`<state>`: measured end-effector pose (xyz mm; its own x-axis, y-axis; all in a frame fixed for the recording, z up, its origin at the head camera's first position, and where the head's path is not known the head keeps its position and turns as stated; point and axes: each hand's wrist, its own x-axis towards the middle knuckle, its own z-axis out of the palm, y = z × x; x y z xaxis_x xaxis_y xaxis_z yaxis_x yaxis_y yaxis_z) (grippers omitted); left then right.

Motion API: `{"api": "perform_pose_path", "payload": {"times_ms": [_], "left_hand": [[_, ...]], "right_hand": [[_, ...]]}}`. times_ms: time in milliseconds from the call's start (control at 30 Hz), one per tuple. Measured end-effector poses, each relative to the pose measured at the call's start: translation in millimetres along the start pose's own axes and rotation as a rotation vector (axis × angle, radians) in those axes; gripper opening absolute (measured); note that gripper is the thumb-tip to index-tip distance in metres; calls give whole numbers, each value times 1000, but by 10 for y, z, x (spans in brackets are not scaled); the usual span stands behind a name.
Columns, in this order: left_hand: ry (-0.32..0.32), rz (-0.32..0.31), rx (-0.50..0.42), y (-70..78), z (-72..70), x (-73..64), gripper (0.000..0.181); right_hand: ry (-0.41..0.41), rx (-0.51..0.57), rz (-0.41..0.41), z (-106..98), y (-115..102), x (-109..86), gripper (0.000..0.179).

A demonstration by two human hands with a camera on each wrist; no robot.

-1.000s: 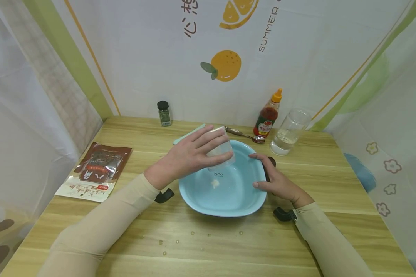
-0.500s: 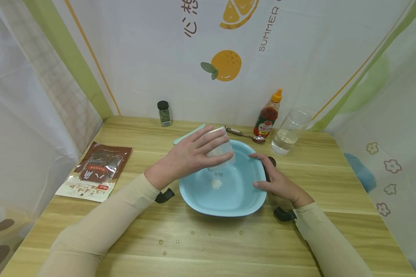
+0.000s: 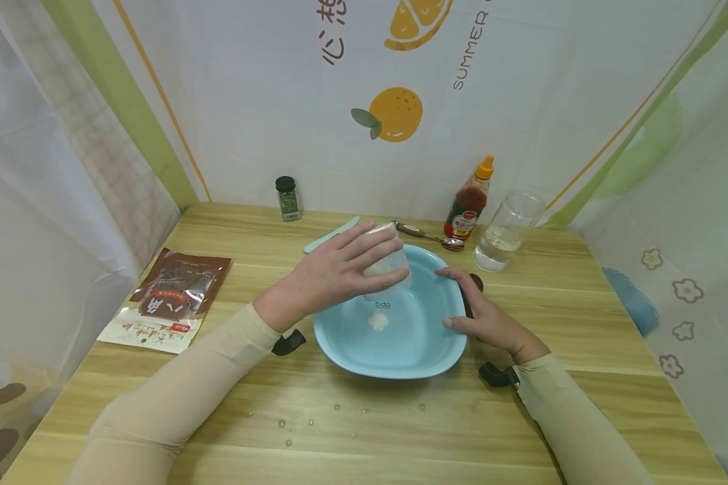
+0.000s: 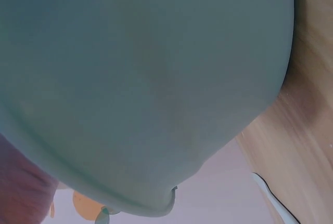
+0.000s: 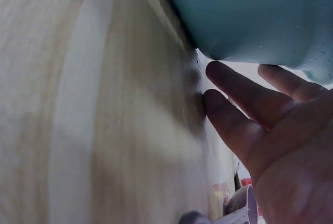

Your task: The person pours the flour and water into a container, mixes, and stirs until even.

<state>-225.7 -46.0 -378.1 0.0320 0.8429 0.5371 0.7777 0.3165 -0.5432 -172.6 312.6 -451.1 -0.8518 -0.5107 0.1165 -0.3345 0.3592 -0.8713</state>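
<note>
A person's left hand (image 3: 334, 271) is gripping a tilted clear cup (image 3: 391, 260) above a white heap (image 3: 378, 322) in a blue basin (image 3: 421, 337), the right hand (image 3: 484, 315) clasping its rim (image 3: 394, 374).

Your arms wore long, plain sleeves in pale beige, fitted closely. The left sleeve (image 3: 182, 384) creased finely at the cuff and gathered in soft folds farther up; the right sleeve (image 3: 576, 417) looked smoother. Your left hand (image 3: 334, 273) and right hand (image 3: 488, 320) were bare. Beside each cuff sat a curved black wrist piece (image 3: 497, 375) — the right one showed tiny pale specks. A thin dark line — cable or shadow, unclear — edged your right sleeve.
</note>
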Motion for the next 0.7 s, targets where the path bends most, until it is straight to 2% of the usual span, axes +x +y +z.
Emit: {"api": "perform_pose_path", "payload": {"times_ms": [233,700], "left_hand": [[12,10,19,0,0,2,66],[-12,15,35,9,-4,-10,66]], "right_hand": [[-1,10,2,3,-4,3,83],[-5,10,-3,2,-13,4,83]]}}
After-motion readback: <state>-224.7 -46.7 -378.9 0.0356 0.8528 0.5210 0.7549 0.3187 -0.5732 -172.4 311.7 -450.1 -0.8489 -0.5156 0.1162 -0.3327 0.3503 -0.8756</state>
